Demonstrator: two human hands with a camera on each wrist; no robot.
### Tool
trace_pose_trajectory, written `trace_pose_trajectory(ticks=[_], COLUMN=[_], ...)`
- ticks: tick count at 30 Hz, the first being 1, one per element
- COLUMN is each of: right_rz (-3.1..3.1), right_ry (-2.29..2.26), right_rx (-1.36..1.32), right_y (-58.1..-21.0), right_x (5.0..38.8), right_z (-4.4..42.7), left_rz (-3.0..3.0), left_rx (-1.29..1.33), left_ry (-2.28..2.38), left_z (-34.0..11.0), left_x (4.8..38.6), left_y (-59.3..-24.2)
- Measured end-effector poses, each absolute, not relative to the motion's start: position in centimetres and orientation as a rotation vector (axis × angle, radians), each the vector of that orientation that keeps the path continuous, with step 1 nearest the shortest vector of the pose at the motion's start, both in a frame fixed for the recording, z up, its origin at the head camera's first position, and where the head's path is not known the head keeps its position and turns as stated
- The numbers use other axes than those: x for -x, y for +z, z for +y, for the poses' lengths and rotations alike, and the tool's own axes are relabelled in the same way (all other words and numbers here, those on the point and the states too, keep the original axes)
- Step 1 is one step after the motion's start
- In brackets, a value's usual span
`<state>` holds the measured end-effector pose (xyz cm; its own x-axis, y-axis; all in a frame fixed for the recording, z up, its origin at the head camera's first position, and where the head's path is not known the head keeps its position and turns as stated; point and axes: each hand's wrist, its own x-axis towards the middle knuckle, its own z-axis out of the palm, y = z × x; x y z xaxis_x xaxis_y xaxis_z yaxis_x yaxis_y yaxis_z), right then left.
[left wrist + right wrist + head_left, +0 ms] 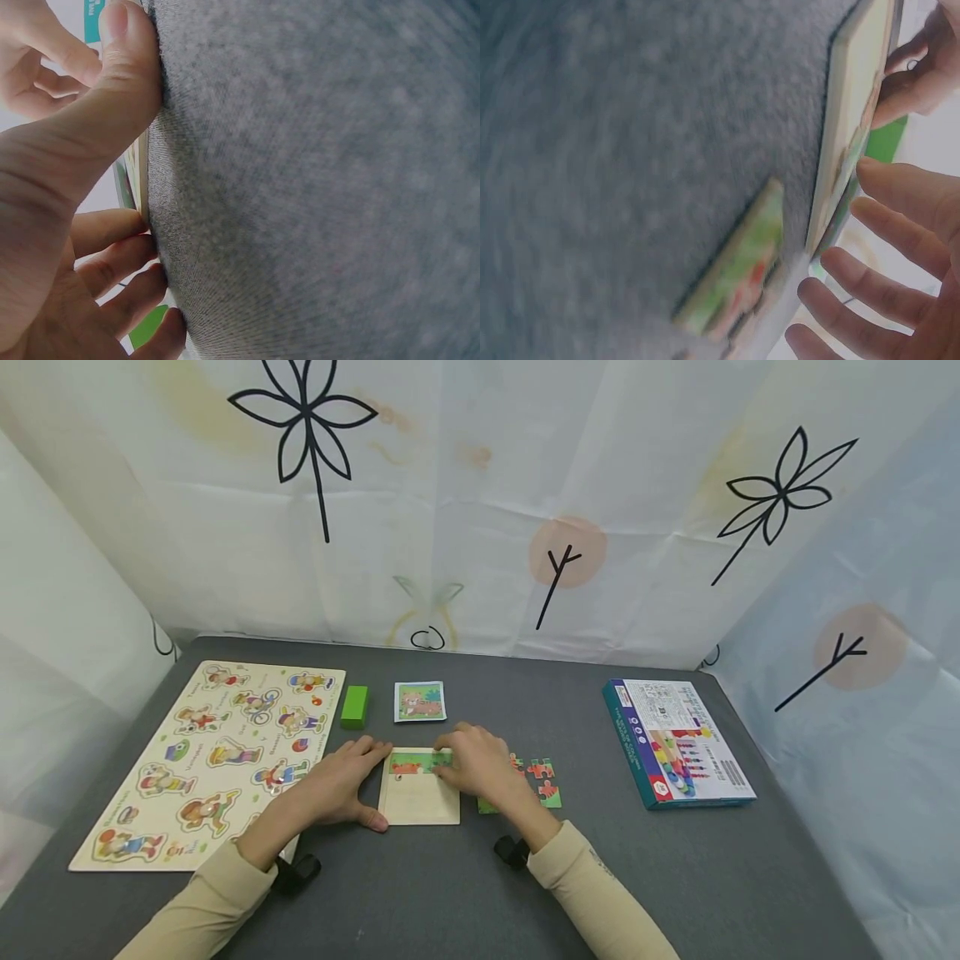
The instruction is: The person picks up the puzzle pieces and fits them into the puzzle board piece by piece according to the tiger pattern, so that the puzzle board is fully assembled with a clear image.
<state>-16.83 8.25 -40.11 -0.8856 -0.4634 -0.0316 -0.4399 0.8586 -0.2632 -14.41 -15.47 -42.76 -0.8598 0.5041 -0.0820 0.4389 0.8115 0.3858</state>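
The wooden tray [420,802] holds puzzle pieces [406,765] along its far edge.

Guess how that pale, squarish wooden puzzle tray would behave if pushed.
The puzzle tray looks stiff: its edges run straight. Thin and lying flat on the dark grey, fabric-textured tabletop, it would probably slide rather than tip. That texture might drag a little.

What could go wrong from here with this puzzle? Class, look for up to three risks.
The right hand is at the pieces in the tray, so a fingertip might nudge one out of line.
Loose pieces lie right beside the right forearm; a low sweep could scatter them.
The left hand rests against the tray's left edge; if it lifts, the tray might slide.
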Motion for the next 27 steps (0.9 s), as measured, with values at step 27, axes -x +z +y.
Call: trace_pose_trajectory(ticks=[27], right_rz=[2.913], right_ry=[-0.424], right_rx=[0.602], right_y=[-39.6], right_x=[15.5], right_z=[13.4], left_rz=[2.806], left_rx=[-0.723], left_ry=[0.531], left_z=[-15.5], left_x=[14.3], left_y=[-42.6])
